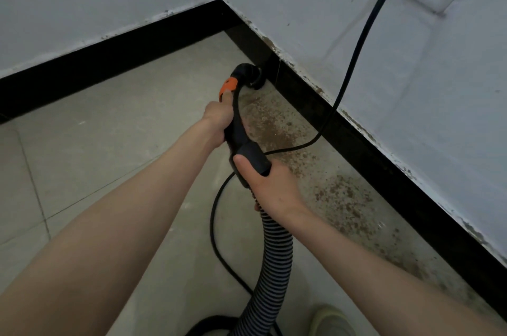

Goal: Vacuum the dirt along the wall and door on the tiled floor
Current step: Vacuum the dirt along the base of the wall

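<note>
Dirt — brown specks on the tiled floor, strewn along the black skirting of the right wall. Vacuum handle: your left hand wraps it, thumb near the orange button, likely to steer; your right hand grips the cuff above the ribbed hose, steadying it. Nozzle — tip hidden against the skirting. Power cord: plug cut off at the frame's top. No door visible.
</note>
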### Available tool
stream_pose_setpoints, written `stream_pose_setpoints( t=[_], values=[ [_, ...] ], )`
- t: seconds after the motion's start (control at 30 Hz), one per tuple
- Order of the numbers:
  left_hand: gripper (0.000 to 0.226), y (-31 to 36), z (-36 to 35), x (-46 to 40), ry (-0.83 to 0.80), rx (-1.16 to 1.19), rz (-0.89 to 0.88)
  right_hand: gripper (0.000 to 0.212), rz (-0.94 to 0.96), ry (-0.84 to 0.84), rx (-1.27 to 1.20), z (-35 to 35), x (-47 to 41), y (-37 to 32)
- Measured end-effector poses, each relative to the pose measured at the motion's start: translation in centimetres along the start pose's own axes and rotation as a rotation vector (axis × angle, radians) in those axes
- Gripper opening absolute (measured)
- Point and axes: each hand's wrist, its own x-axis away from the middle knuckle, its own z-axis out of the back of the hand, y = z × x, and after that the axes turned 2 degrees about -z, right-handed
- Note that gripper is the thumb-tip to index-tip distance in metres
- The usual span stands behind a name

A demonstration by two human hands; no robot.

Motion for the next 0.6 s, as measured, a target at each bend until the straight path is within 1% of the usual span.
stream_pose_setpoints(
  t=[0.1,0.2,0.33,0.4,0.43,0.5,0.53,0.6],
  values=[
    [0.056,0.3,2.9,-0.1,0.052,0.028,-0.021,0.061,0.021,-0.045,0.014,-1.8,0.3,-1.4],
    [0.047,0.3,6.2,0.0,0.105,0.08,-0.003,0.062,0.028,-0.105,0.018,-3.6,0.8,-3.0],
    [0.042,-0.9,9.0,1.4,0.101,0.079,0.05,0.063,0.019,-0.145,0.05,-5.9,2.8,-3.0],
    [0.04,-1.6,9.5,2.4,0.081,0.052,0.051,0.064,-0.013,-0.172,0.008,-6.5,4.2,-2.3],
    [0.04,-1.9,9.6,3.0,0.067,0.045,0.049,0.064,-0.027,-0.189,-0.033,-6.6,4.8,-1.8],
    [0.042,-2.5,9.6,3.9,0.044,0.045,0.053,0.055,-0.033,-0.211,-0.084,-6.6,5.8,-1.0],
    [0.043,-2.7,9.5,4.3,0.038,0.053,0.06,0.05,-0.024,-0.208,-0.076,-6.5,6.1,-0.8],
    [0.044,-3.0,9.5,5.1,0.034,0.085,0.075,0.047,0.0,-0.188,-0.029,-6.2,6.5,-0.5]
  ],
)
